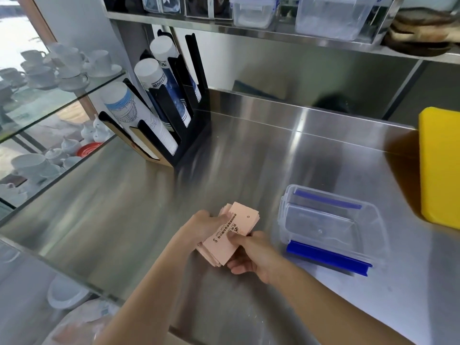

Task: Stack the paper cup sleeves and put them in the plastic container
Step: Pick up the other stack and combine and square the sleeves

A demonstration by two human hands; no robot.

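A stack of flat pink paper cup sleeves (237, 221) with black print is held just above the steel counter, near the front centre. My left hand (204, 226) grips the stack's left edge. My right hand (251, 255) holds its lower right side, thumb on the top sleeve. To the right stands a clear plastic container (368, 221) with blue clips, open, with what looks like its lid lying inside. The container is a short gap away from the stack.
A black rack of stacked paper cups (159, 108) stands at the back left of the counter. A yellow board (440, 168) leans at the right edge. Glass shelves with white crockery (49, 70) run along the left. An upper steel shelf holds clear boxes (333, 18).
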